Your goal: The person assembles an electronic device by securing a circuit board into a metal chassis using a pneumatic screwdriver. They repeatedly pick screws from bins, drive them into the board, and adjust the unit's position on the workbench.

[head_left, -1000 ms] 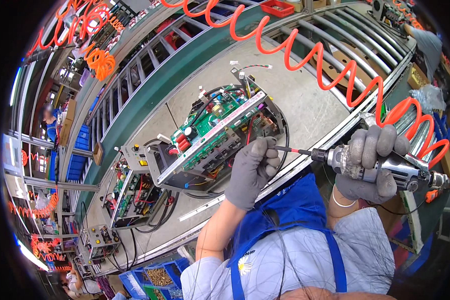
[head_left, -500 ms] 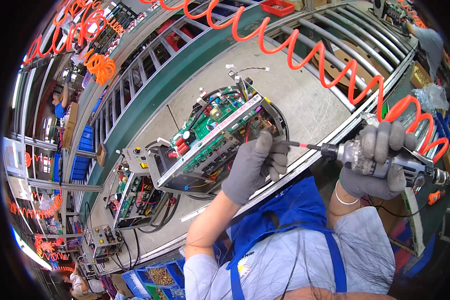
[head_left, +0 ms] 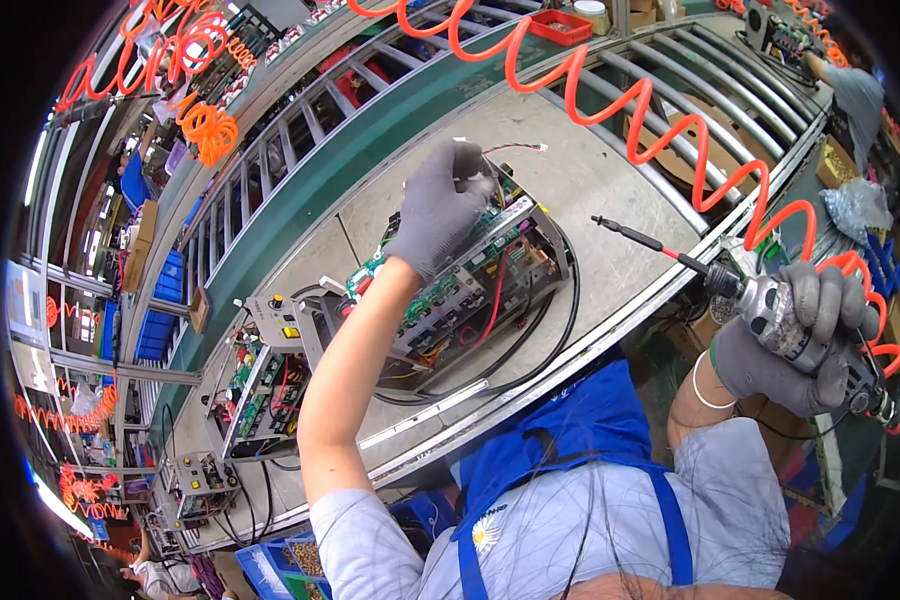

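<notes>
My right hand (head_left: 805,345), in a grey glove, is wrapped round a metal air screwdriver (head_left: 770,308). Its long bit, with a red section, points to the upper left and touches nothing. At the far end of an open electronic unit (head_left: 515,275) is my gloved left hand (head_left: 438,210). Its fingers are bent and drawn together over the green circuit board (head_left: 425,307); whatever they hold is hidden. A thin twisted wire (head_left: 515,147) with a white plug sticks out beyond that hand. Black cables (head_left: 530,375) curve along the unit's near side.
A second open unit (head_left: 270,390) and a control box (head_left: 200,485) stand to the left on the metal bench. A red coiled hose (head_left: 705,160) hangs across the upper right. Behind are conveyor rollers (head_left: 705,85) and a red tray (head_left: 560,28).
My left hand has gone from the screwdriver's bit to the unit's far end. The screwdriver in my right hand has drawn back to the right, its bit now tilting upward.
</notes>
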Available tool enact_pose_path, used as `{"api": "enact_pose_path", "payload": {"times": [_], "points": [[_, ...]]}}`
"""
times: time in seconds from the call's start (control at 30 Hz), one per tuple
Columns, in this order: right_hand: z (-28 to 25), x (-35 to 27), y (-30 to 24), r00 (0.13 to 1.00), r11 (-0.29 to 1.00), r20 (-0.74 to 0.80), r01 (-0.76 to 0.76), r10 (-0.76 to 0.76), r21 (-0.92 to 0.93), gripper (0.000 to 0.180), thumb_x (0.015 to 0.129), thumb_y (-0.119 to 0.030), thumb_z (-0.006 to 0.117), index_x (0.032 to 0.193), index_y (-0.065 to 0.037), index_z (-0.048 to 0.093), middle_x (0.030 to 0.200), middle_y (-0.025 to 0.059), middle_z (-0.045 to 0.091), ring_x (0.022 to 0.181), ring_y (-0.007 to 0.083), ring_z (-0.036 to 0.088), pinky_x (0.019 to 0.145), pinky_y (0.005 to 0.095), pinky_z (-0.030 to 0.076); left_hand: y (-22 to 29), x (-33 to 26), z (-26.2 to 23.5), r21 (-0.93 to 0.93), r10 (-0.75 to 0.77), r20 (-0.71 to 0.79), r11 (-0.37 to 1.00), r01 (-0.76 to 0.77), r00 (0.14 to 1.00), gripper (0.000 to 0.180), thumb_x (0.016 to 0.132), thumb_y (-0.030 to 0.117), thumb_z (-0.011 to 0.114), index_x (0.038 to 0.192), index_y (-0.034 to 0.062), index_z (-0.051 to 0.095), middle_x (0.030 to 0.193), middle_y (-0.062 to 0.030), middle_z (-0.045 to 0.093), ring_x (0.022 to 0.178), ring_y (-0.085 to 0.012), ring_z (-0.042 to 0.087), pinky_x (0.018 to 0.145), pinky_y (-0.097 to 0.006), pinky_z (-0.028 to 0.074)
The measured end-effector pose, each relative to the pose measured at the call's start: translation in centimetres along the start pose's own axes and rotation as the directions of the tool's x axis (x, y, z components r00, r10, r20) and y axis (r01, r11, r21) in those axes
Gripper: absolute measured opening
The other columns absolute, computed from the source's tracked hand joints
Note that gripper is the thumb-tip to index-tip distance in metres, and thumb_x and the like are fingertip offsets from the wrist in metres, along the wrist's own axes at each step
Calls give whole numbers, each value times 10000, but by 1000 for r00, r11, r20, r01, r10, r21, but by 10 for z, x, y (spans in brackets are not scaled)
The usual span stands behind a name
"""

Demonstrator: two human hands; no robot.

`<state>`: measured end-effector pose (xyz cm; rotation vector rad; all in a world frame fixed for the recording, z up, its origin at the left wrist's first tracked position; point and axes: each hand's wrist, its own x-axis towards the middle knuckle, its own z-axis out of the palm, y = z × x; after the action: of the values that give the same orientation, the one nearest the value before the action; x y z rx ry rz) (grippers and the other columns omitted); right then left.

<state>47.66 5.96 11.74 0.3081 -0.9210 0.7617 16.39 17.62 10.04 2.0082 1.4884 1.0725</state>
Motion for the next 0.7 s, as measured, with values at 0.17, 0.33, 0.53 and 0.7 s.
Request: {"api": "enact_pose_path", "payload": {"times": [0.17, 0.33, 0.53, 0.7], "points": [[-1, 7, 15, 994, 996, 75, -85, 85, -4, 488, 727, -145, 658, 1205, -60, 605, 849, 3, 436, 658, 100, 383, 538, 225, 360, -6, 5, 4, 148, 12, 220, 988, -46, 976, 212, 773, 160, 703, 948, 49, 744, 1000, -125, 668, 857, -272, 675, 809, -364, 534], [9, 21, 38, 998, 985, 61, 6, 5, -174, 553, 698, -164, 590, 1243, -68, 607, 973, 56, 561, 643, 109, 387, 562, 264, 346, -24, 4, 1, -14, 80, 348, 997, -80, 934, 200, 823, 129, 710, 1007, 57, 743, 932, -108, 713, 858, -208, 658, 782, -311, 509], [31, 54, 98, 980, 950, 5, -190, 197, -248, 519, 710, -205, 560, 1197, -38, 625, 968, 55, 576, 717, 138, 380, 665, 304, 357, -22, 4, 4, -212, -27, 361, 971, 110, 932, 223, 815, 183, 711, 1011, 82, 749, 880, -122, 732, 802, -242, 688, 783, -340, 518], [38, 94, 145, 885, 811, -14, -433, 466, -394, 398, 859, -150, 515, 1218, 18, 552, 1111, 154, 636, 825, 167, 518, 792, 365, 463, -24, -1, 1, -48, 170, 254, 985, -164, 952, 174, 774, 139, 740, 930, 62, 753, 809, -82, 678, 835, -224, 631, 778, -345, 502]]}}
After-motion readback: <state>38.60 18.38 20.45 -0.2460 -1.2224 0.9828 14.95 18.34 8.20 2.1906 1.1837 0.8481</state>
